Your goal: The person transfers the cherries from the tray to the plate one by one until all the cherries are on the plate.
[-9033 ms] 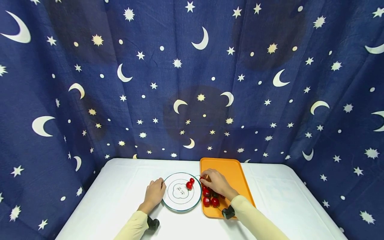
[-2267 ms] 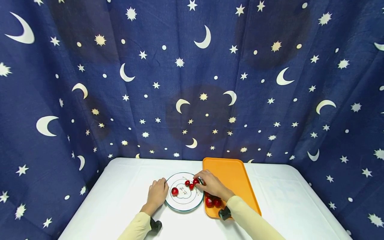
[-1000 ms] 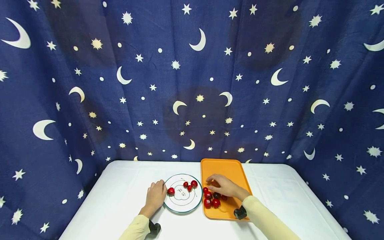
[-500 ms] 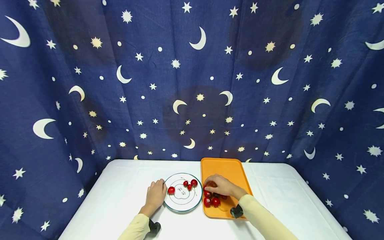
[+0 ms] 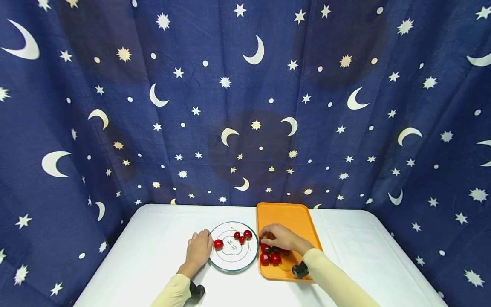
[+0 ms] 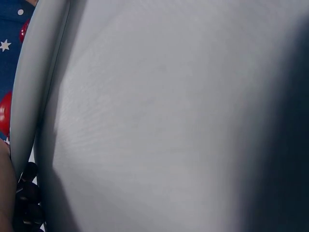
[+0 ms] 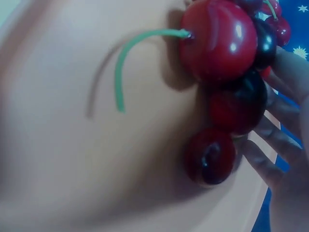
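Note:
On the left, my left hand grips the rim of a white plate with a blue-green edge; in the left wrist view the plate's side fills the left part. Several red cherries lie on the plate, one cherry at its left and a cluster with another cherry at its right. Over the orange tray my right hand pinches a red cherry at the tray's left edge, mostly hidden by the fingers. Below it sit more cherries, one cherry with a green stem.
The plate and tray stand side by side on a white tablecloth. A dark blue curtain with moons and stars hangs behind. Each wrist carries a black camera.
Since 9 seconds ago the plate has gained cherries. The right hand left the plate, returned to the tray, and has shifted slightly left, closing its fingers over a cherry. The left hand stays.

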Available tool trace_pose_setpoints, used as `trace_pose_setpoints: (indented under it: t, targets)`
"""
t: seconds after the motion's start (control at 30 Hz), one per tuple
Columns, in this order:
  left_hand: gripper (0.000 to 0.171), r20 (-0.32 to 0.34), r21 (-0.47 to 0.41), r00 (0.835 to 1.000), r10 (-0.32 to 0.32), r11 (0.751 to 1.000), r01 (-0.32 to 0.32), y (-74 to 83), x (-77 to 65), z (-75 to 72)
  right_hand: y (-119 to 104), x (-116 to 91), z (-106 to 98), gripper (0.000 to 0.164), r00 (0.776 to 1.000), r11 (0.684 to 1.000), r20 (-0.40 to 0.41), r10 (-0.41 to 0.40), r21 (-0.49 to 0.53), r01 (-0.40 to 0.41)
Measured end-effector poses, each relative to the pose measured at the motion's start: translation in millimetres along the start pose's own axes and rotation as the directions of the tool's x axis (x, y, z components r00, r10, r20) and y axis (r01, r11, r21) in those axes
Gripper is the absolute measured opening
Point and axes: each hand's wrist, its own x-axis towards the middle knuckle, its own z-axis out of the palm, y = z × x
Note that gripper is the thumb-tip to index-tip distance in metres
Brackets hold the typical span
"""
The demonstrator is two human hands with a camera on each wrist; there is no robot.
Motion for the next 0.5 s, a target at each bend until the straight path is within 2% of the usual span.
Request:
trace_pose_setpoints:
  t: [0.17, 0.33, 0.5]
  targets:
    - [0.015, 0.011, 0.000, 1.000, -0.001, 1.000, 0.001, 5.2, -1.4, -7.4, 3.2, -3.3, 2.4, 0.019, 1.000, 1.000, -0.016, 0.023, -0.019, -0.023]
    - [0.014, -0.018, 0.012, 1.000, 0.007, 1.000, -0.007, 4.0, -1.0, -4.9, 7.1, -4.0, 3.4, 0.017, 0.999, 0.999, -0.031, 0.036, -0.024, -0.037]
    - [0.015, 0.046, -0.003, 0.999, -0.014, 1.000, 0.014, 4.8, 0.0, -7.7, 8.5, -5.1, 1.0, 0.017, 0.996, 0.997, -0.052, 0.074, 0.005, -0.074]
